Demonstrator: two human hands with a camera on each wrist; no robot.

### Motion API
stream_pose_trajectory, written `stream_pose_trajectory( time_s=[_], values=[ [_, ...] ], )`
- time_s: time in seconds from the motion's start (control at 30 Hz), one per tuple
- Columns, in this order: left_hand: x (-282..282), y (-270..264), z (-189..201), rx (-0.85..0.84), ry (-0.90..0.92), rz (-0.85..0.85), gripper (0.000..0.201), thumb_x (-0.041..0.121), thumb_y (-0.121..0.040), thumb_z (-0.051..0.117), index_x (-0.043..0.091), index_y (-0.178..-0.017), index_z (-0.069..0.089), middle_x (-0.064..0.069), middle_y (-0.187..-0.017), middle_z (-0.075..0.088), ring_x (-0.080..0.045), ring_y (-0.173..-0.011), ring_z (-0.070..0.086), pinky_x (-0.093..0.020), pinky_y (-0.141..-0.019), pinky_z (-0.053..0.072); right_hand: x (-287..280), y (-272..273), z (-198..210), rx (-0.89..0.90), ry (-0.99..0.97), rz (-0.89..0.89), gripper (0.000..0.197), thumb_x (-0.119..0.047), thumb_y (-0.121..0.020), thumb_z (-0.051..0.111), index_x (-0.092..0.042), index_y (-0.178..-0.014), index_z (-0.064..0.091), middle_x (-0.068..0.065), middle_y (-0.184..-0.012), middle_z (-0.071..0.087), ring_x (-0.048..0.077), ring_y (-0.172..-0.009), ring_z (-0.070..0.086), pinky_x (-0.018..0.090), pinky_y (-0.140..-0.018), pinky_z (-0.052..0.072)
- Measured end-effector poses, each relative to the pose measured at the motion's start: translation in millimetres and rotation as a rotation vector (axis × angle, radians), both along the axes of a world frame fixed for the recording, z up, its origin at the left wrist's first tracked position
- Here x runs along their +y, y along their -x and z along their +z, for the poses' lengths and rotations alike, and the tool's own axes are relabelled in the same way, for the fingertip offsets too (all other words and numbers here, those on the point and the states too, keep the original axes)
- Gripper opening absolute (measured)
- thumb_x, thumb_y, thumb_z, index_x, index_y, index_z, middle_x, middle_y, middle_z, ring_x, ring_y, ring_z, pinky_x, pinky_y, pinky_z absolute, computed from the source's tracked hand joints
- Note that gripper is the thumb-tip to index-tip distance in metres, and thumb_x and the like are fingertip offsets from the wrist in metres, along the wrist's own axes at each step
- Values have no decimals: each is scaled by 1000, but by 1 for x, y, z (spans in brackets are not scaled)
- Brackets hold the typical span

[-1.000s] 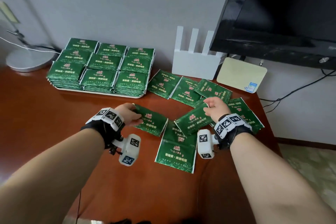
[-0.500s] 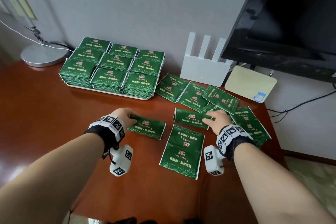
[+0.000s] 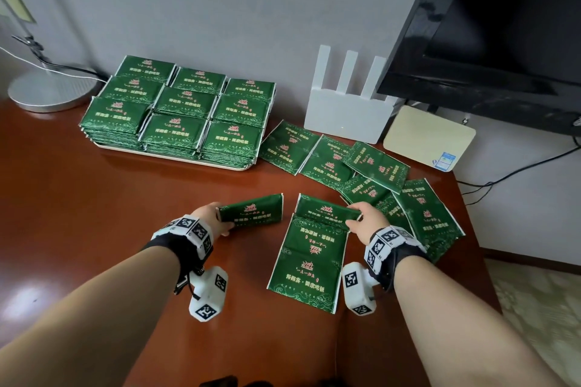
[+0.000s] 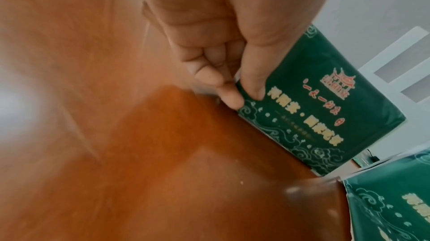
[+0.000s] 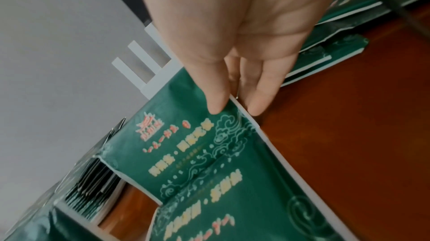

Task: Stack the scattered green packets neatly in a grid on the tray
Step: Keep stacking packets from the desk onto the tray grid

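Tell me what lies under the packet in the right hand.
The right hand pinches a folded packet; its near edge lies over an unfolded packet on the table. What lies beneath its far part is hidden.

The head camera looks forward and down over the worktop (image 3: 94,229) toward the wall. Each wrist camera sits close behind its fingers (image 4: 253,86), low over the wood. All three share the white router (image 3: 345,116) (image 4: 395,61) (image 5: 144,68).

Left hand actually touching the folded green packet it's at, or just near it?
Touching. In the left wrist view the left hand pinches the folded green packet at its corner, thumb on the printed face and fingertips behind the edge.
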State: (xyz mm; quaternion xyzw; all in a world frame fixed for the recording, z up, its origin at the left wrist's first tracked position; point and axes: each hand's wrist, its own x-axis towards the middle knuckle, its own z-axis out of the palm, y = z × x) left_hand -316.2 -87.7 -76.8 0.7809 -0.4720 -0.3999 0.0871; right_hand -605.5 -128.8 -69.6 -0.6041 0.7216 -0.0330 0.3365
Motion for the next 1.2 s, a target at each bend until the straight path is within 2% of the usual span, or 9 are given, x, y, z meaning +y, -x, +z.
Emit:
stream_pose_trajectory(
  time_s=[0.17,0.33,0.53,0.63,0.73,0.83,1.0,1.1,1.2],
  values=[
    [-8,-4,4,-38,-30,-10,36,7,-87,60,3,-121,52,-16,-109,66,-25,-100,64,-29,-81,46,-9,2,-4,-21,-45,-44,42,-21,-91,55,-7,-130,46,14,-121,60,29,-107,59,36,-92,48],
    [-24,-17,25,-126,21,-72,35,13,-87,61,8,-121,55,-11,-114,64,-25,-104,59,-30,-85,45,-19,-2,10,-111,67,-75,26,-21,-92,53,-4,-110,59,14,-109,65,30,-97,60,33,-85,47],
    [-45,-38,71,-153,125,-146,34,18,-90,58,8,-122,55,-8,-120,61,-23,-110,57,-28,-87,44,-31,-28,54,-246,219,-107,22,-24,-92,51,-6,-101,59,13,-99,63,30,-91,61,45,-86,51],
    [-55,-64,89,-116,189,-152,39,20,-89,59,7,-125,53,-9,-122,61,-25,-109,58,-34,-93,48,-34,-53,80,-352,279,-123,17,-22,-94,48,-10,-103,57,6,-98,60,22,-85,59,38,-80,54],
    [-63,-97,110,-95,246,-160,34,20,-91,56,9,-123,55,-7,-114,64,-18,-88,61,-25,-74,51,-41,-84,101,-491,326,-179,19,-20,-94,48,-9,-109,55,11,-106,60,20,-84,61,35,-73,57],
    [-71,-137,129,-84,295,-139,28,20,-92,54,8,-118,58,-4,-98,65,-10,-60,52,-14,-48,42,-46,-123,118,-613,319,-254,18,-19,-96,45,-9,-110,49,2,-101,56,16,-70,65,21,-50,54],
    [-88,-214,142,-50,315,-71,30,16,-92,54,4,-119,58,-17,-109,66,-18,-63,54,-20,-51,41,-60,-188,133,-687,330,-270,10,-16,-97,42,-12,-106,43,-6,-89,46,16,-62,62,17,-44,48],
    [-99,-256,145,-36,323,-17,34,18,-91,55,3,-121,58,-17,-111,66,-28,-77,62,-28,-63,49,-75,-224,133,-685,315,-258,12,-13,-97,41,-11,-109,44,-5,-91,48,17,-63,61,17,-44,47],
    [-114,-286,149,-40,324,11,33,17,-92,55,3,-121,58,-15,-109,67,-25,-80,64,-21,-60,48,-95,-254,131,-659,277,-265,21,-12,-97,41,-9,-117,45,2,-99,51,18,-64,61,16,-44,49]
  ],
)
